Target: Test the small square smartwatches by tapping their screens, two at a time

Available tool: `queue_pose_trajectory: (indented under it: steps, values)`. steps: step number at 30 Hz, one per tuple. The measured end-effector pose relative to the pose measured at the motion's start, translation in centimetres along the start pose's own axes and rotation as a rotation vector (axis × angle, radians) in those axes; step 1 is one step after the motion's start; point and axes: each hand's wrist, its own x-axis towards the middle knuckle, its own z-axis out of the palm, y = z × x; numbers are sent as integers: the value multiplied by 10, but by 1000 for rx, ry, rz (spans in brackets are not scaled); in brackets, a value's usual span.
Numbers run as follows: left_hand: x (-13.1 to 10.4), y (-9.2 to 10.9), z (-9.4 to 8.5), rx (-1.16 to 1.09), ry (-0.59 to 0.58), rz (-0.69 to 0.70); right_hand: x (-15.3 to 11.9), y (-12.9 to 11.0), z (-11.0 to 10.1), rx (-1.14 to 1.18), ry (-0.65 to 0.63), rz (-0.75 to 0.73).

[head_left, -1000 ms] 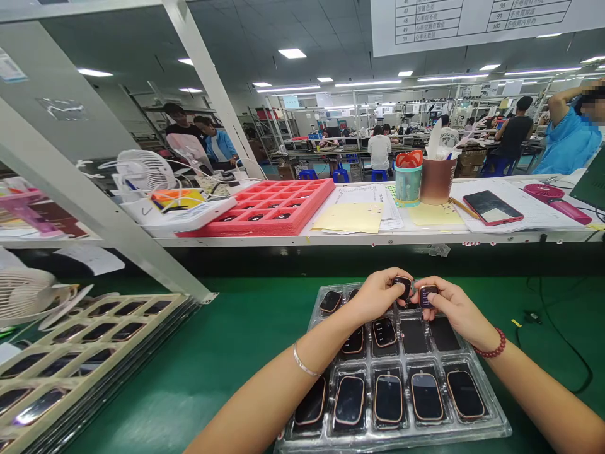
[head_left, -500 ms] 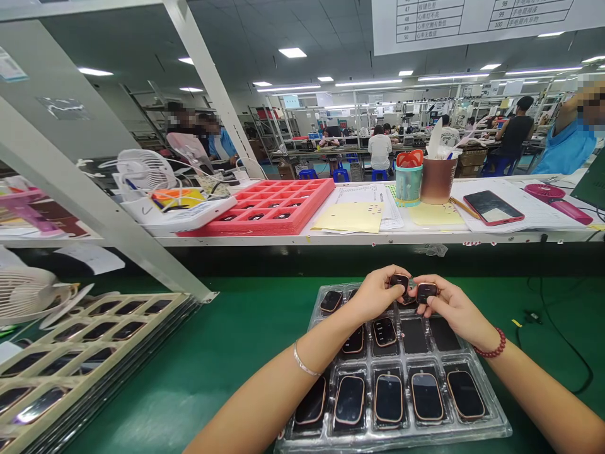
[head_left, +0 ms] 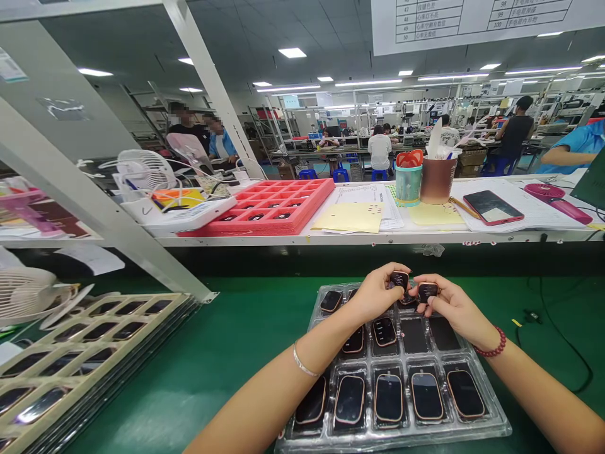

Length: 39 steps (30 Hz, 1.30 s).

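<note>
- Before you on the counter (head_left: 236,353) lies a tray (head_left: 397,441) with watches (head_left: 388,398) in its pockets.
- Over its far part, side by side, are your left hand (head_left: 378,293) and right hand (head_left: 454,306), a watch (head_left: 427,290) in each.
- To your left on the counter is a stack of trays (head_left: 155,334), with a fan (head_left: 26,296) near it.
- Behind your tray, a shelf (head_left: 331,239) carries, left to right, a divided box (head_left: 302,221), papers (head_left: 352,218), two cups (head_left: 437,183) and a phone (head_left: 492,207).
- Right of your tray, a cable (head_left: 558,323) lies on the counter.
</note>
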Motion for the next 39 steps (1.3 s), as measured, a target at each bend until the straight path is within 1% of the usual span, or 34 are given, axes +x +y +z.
queue_pose_trajectory:
  steps: [2,6,12,17,23,28,36,39]
  values:
    - [0,1,0,-3,7,-7,0,0,0,-4,4,0]
    - [0,1,0,-41,-27,-18,0,0,0,-19,-1,2]
    - [0,0,0,3,10,-23,0,1,0,-15,6,-8]
    - [0,2,0,-45,-40,-47,-1,0,-1,-4,12,3]
    - [1,-3,0,-43,-40,29,1,5,-2,14,5,-24]
    - [1,-2,0,-27,-42,28,1,4,-2,3,6,-27]
    - [1,-1,-2,22,-4,0,0,2,-1,-38,17,-16]
    - [1,-2,-1,33,19,31,0,2,-1,-20,31,-15]
